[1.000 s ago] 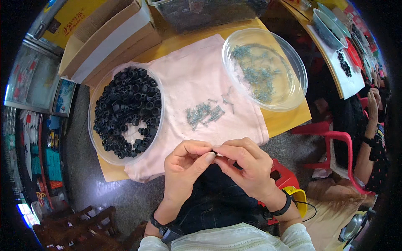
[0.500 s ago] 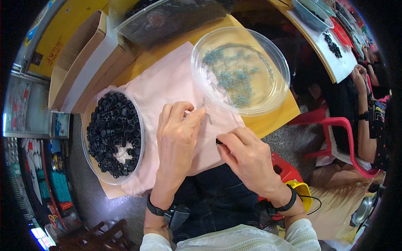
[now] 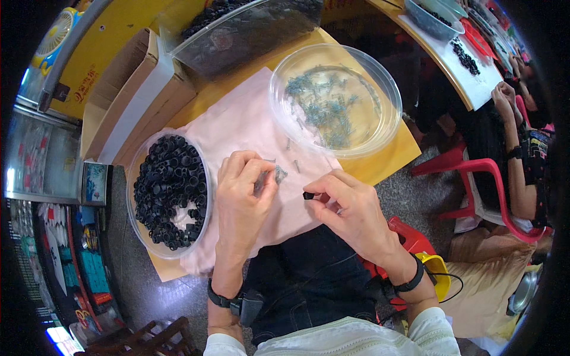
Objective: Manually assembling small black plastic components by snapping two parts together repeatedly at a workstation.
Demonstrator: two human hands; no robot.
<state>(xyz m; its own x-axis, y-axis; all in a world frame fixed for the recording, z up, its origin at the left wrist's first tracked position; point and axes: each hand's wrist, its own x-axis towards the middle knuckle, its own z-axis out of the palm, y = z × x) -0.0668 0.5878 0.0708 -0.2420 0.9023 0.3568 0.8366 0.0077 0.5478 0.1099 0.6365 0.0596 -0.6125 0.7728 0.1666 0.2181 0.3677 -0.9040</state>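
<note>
My left hand (image 3: 244,193) is closed over the pink cloth (image 3: 240,127), with several thin silver nails (image 3: 279,174) at its fingertips. To the right, my right hand (image 3: 350,204) pinches a small black plastic piece (image 3: 308,195) between thumb and forefinger. A few loose nails (image 3: 297,166) lie on the cloth beyond the hands. A round clear tub (image 3: 389,127) at the far right contains many nails. On the left, another round clear tub (image 3: 209,204) is heaped with black plastic pieces (image 3: 169,184), some ring-shaped.
An open cardboard box (image 3: 133,98) stands at the back left, beside a big clear bin (image 3: 243,41) of dark parts. A red plastic chair (image 3: 496,172) and a seated person (image 3: 522,178) are on the right, by another table (image 3: 439,59).
My left fingers have gathered nails, which now show more clearly at the fingertips. The right hand has turned slightly, showing more of the black piece. The whole view has shifted a little.
</note>
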